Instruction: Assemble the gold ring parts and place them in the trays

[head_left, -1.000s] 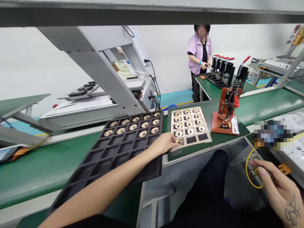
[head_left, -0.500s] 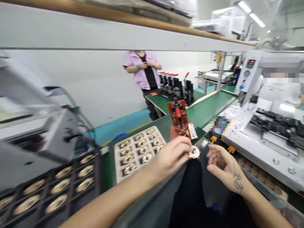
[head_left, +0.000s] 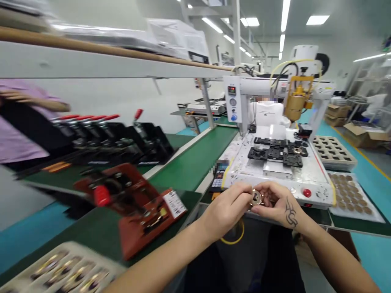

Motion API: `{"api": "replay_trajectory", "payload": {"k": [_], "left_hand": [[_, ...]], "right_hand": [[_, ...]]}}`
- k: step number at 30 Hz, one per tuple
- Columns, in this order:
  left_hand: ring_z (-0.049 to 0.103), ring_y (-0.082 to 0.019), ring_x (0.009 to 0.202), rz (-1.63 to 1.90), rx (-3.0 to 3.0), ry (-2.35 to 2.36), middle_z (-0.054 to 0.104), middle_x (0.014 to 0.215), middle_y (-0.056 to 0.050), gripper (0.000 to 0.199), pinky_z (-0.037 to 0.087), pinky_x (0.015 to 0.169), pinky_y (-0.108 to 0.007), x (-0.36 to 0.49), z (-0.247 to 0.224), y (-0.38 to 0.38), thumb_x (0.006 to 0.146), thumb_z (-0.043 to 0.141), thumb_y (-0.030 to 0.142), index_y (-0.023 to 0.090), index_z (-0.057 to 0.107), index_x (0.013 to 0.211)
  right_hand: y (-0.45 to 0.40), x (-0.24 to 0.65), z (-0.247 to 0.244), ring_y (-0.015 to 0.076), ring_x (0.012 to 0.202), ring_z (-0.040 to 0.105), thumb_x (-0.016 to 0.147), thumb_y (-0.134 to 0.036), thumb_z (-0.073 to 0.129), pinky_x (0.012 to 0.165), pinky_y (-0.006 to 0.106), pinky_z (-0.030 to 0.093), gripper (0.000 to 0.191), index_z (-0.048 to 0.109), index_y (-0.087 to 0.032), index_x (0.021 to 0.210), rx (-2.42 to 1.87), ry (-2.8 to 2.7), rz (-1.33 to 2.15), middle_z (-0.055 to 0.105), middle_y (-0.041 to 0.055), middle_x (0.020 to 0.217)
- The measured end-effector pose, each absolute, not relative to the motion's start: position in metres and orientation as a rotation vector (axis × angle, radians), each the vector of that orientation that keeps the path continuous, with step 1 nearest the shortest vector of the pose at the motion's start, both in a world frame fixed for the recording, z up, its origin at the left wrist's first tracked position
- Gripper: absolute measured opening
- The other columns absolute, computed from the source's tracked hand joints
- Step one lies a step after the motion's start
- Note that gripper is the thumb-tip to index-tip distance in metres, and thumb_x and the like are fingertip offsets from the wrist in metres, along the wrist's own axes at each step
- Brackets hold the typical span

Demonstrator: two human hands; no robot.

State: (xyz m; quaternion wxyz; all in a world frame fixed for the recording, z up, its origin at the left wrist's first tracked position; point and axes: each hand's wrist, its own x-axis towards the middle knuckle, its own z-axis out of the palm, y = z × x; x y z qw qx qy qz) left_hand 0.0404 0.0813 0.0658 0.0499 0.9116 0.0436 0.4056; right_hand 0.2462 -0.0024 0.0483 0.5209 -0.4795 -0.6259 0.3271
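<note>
A small rose-gold watch case (head_left: 257, 198) is between my two hands, above my lap and in front of the white machine. My left hand (head_left: 228, 208) pinches its left edge. My right hand (head_left: 279, 204), with a tattoo by the wrist, closes on its right side with thumb and fingers. The case's round face, with a dark shape in it, points toward me. Where exactly the fingertips grip is partly hidden.
A dispensing machine (head_left: 275, 175) with black fixtures stands ahead. Round brown discs (head_left: 351, 195) lie to its right. On the left are a red-brown clamp jig (head_left: 134, 228), a tray of watch cases (head_left: 114, 266) and black clamps (head_left: 122, 142). A person in pink (head_left: 27, 122) stands behind.
My view has swung right toward the machine. My right hand, open and apart before, has closed on the watch case that my left hand was holding.
</note>
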Motion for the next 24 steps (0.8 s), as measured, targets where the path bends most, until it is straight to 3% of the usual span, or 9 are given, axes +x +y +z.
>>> {"api": "replay_trajectory", "payload": {"k": [3,5,10,13,16,20,24], "left_hand": [[0.069,-0.022,0.111,1.124,2.591,0.164,0.061,0.138,-0.014,0.045,0.062,0.097,-0.039,0.089,0.072,0.102,0.101,0.063,0.014,0.025,0.049,0.142],[0.068,-0.025,0.115,0.988,2.562,0.220,0.061,0.140,-0.015,0.052,0.060,0.101,-0.044,0.131,0.085,0.124,0.100,0.065,0.020,0.024,0.046,0.149],[0.066,-0.031,0.125,0.504,2.762,0.406,0.071,0.130,-0.018,0.029,0.051,0.112,-0.043,0.258,0.125,0.183,0.098,0.066,0.026,0.014,0.071,0.124],[0.070,-0.035,0.116,0.336,2.793,0.483,0.077,0.119,-0.019,0.036,0.054,0.102,-0.040,0.315,0.133,0.208,0.088,0.079,0.039,0.011,0.078,0.111],[0.074,-0.031,0.099,0.149,2.802,0.549,0.082,0.102,-0.014,0.043,0.055,0.088,-0.034,0.344,0.132,0.225,0.078,0.086,0.050,0.014,0.081,0.100],[0.075,-0.029,0.090,-0.042,2.805,0.566,0.082,0.088,-0.009,0.042,0.055,0.084,-0.034,0.364,0.134,0.235,0.070,0.092,0.053,0.016,0.082,0.085],[0.073,-0.023,0.088,-0.072,2.810,0.613,0.077,0.094,-0.006,0.035,0.059,0.086,-0.040,0.376,0.137,0.227,0.091,0.082,0.048,0.014,0.075,0.094]], "right_hand": [[-0.017,0.292,0.050,0.0136,0.063,0.052,0.082,-0.042,0.088,0.056,0.027,0.045,0.041,0.071,-0.022,0.112,-1.330,-1.354,0.625,0.063,-0.0018,0.078],[-0.029,0.322,0.054,0.0146,0.064,0.052,0.083,-0.044,0.086,0.058,0.029,0.047,0.042,0.070,-0.021,0.113,-1.440,-1.248,0.463,0.063,-0.0011,0.078],[-0.063,0.364,0.064,0.0177,0.067,0.057,0.083,-0.049,0.086,0.064,0.032,0.053,0.046,0.069,-0.020,0.115,-1.549,-1.151,0.271,0.063,-0.0007,0.077],[-0.086,0.376,0.060,0.0186,0.071,0.060,0.085,-0.052,0.085,0.065,0.033,0.054,0.050,0.069,-0.022,0.121,-1.559,-1.100,0.235,0.068,0.0027,0.088],[-0.108,0.393,0.052,0.0203,0.076,0.064,0.086,-0.054,0.085,0.067,0.034,0.056,0.053,0.067,-0.021,0.123,-1.569,-1.025,0.248,0.071,0.0055,0.094],[-0.108,0.419,0.056,0.0215,0.079,0.066,0.086,-0.057,0.085,0.071,0.036,0.059,0.055,0.067,-0.019,0.121,-1.574,-1.024,0.256,0.072,0.0073,0.094],[-0.060,0.443,0.068,0.0201,0.075,0.060,0.089,-0.060,0.078,0.069,0.036,0.054,0.053,0.066,-0.017,0.119,-1.613,-1.080,0.123,0.067,0.0048,0.089]]}}
